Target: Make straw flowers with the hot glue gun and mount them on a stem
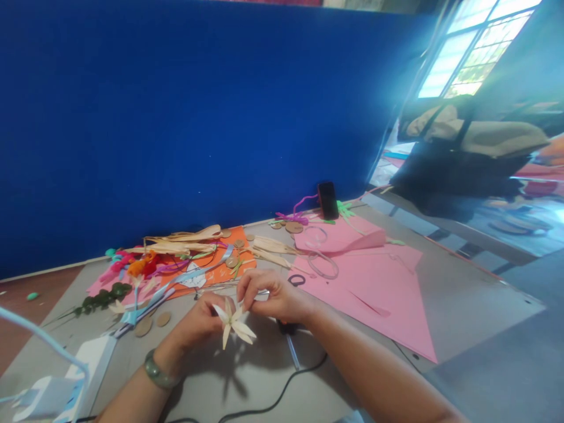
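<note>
Rising behind flower [231,322] and cluttered grey table [467,273]: blue partition [198,117].

Near one white oblong power strip [97,359] lie two tan wooden discs [143,326]; farther right is one cream star-shaped flower [232,322].

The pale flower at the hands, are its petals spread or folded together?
Spread. On the pale flower, separate petals point outward in different directions; it is at the left hand.
</note>
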Available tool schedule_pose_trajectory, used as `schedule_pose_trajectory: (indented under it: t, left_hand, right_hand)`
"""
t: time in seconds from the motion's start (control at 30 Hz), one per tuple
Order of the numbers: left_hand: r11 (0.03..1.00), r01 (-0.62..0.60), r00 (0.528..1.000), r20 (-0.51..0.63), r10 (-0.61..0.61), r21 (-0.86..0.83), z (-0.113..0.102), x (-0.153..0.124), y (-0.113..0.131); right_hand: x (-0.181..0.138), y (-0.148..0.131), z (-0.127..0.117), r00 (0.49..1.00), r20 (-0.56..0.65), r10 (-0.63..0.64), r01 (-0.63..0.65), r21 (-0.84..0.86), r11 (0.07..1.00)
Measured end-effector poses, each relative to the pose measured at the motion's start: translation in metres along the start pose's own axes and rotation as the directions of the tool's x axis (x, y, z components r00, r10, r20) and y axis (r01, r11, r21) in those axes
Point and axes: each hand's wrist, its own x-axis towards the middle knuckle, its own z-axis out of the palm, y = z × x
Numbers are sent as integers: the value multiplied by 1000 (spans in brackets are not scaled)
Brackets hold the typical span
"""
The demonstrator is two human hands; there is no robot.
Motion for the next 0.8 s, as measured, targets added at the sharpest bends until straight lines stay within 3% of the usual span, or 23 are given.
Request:
schedule_pose_trajectory:
  t: [0.17,0.3,0.47,0.6,0.8]
  left_hand:
    - [999,35,999,-41,-36,-16,4,-2,5]
    - [996,82,993,-76,-85,-40,5,0,5]
    - [999,16,994,-105,-21,-50,5,2,1]
    - [999,7,990,-140,-14,-50,1,4,-4]
    - [999,-21,992,-128,17,-31,3,2,1]
  right_hand:
    - [1,-1,3,1000,-11,9,-9,-36,999]
    - [1,-2,4,989,-81,126,-126,5,992]
    - [2,-2,2,951,-179,253,-257,4,966]
    - [2,2,1,922,-114,370,-370,26,929]
    - [1,14,4,894,-18,449,-430,253,867]
